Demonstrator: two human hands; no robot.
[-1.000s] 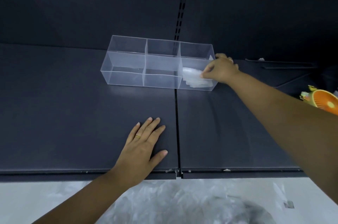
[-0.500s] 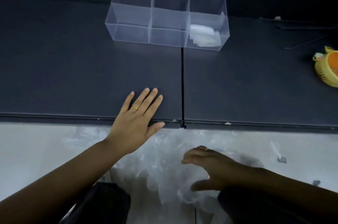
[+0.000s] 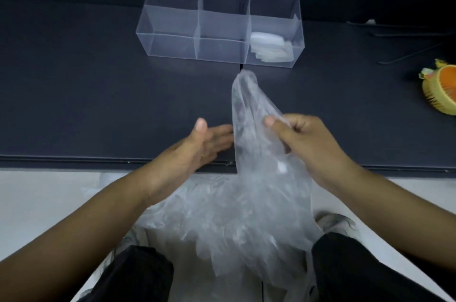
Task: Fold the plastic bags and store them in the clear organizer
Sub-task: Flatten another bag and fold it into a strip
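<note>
A dark bench [image 3: 86, 94] has a thin seam [image 3: 240, 72] down the middle. An orange and yellow fan [image 3: 441, 90] lies at the right edge. The floor [image 3: 37, 198] is pale.

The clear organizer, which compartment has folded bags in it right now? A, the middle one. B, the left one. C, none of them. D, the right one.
D: the clear organizer shows white folded bags only in its right compartment; the left and middle ones look empty.

No legible text anywhere.
</note>
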